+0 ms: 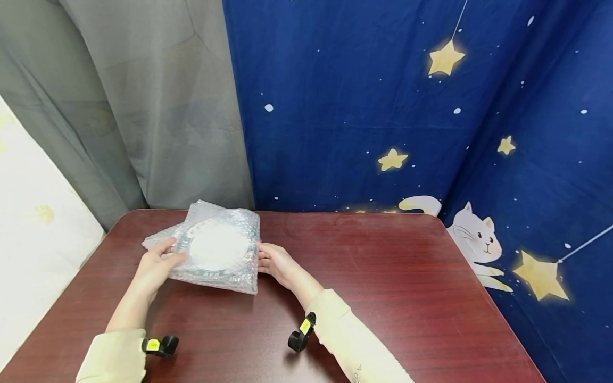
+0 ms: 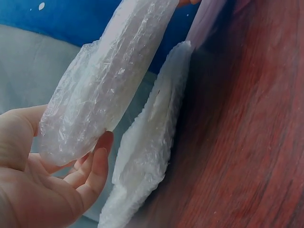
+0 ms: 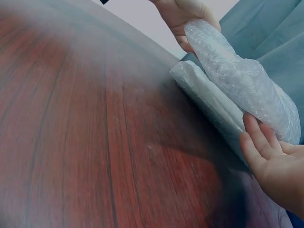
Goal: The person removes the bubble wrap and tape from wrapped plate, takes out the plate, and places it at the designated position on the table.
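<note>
A bubble-wrapped package (image 1: 220, 247) is held between both hands, raised just above a second bubble-wrapped package (image 2: 142, 156) that lies on the table. Through the upper wrap shows something round with a bright white middle and a darker patterned rim, perhaps a plate; glare hides its detail. The left hand (image 1: 155, 267) grips the upper package's left edge, its fingers reaching underneath. At the opposite edge, the right hand (image 1: 279, 264) pinches the wrap, with fingertips (image 3: 250, 124) against the underside. Most of the lower package is covered in the head view, with a corner sticking out at left.
The dark red wooden table (image 1: 383, 276) extends right and toward the person. A grey curtain (image 1: 167, 117) and a blue star-patterned curtain (image 1: 345, 106) hang behind its far edge. A white patterned cloth (image 1: 33, 239) borders the left side.
</note>
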Available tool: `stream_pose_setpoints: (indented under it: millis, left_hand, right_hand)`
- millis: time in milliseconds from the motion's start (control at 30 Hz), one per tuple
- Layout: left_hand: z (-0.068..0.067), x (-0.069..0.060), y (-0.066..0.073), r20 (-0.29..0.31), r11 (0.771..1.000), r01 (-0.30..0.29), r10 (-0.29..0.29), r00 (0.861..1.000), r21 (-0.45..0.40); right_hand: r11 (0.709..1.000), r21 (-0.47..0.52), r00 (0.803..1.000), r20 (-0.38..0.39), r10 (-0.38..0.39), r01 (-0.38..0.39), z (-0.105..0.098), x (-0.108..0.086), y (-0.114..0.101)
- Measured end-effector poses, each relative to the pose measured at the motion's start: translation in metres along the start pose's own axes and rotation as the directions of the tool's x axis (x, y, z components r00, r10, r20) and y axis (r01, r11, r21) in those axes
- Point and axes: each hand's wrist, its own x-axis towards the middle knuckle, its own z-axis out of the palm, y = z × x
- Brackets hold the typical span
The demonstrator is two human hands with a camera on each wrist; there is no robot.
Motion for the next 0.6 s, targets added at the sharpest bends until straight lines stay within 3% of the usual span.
stream_pose_setpoints:
  millis: [600]
  left_hand:
    - [0.019, -0.008, 0.012, 0.067, 1.0, -0.013, 0.014, 0.998, -0.008]
  right_hand:
    - [0.999, -0.041, 0.999, -0.051, 0.005, -0.007, -0.022, -0.01, -0.002]
